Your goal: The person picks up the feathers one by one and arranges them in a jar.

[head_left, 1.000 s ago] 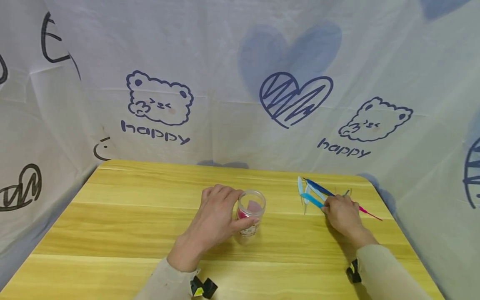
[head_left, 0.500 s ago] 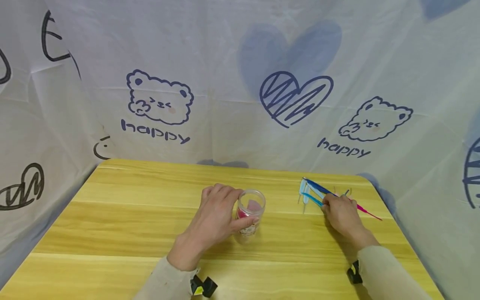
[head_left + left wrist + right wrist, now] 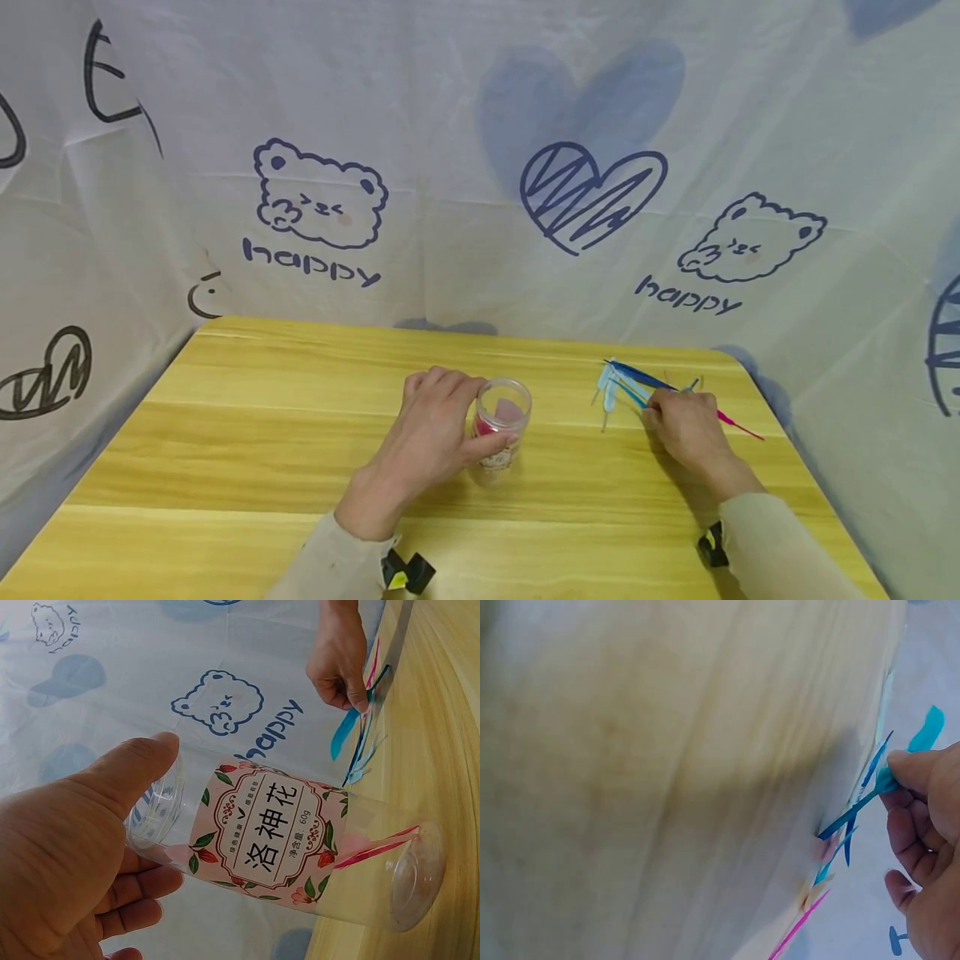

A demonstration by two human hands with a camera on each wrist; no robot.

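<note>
My left hand holds a clear plastic jar around its upper part, thumb on the near side. The jar stands upright and lidless on the table; its pink floral label shows in the left wrist view. A pink strip lies inside. At the right, my right hand pinches a teal feather-like strip between thumb and fingers, its narrow stem pointing down toward the table. Pale blue pieces with thin stems and a dark blue piece lie beside that hand.
A pink thin-tipped piece sticks out right of the right hand, near other small pieces. The wooden table meets a white printed cloth at its back edge. Cloth also hangs at both sides.
The teal strip in my right hand has turned, so its broad end now looks narrower. The pale blue pieces have shifted slightly. My left hand and the jar stay put.
</note>
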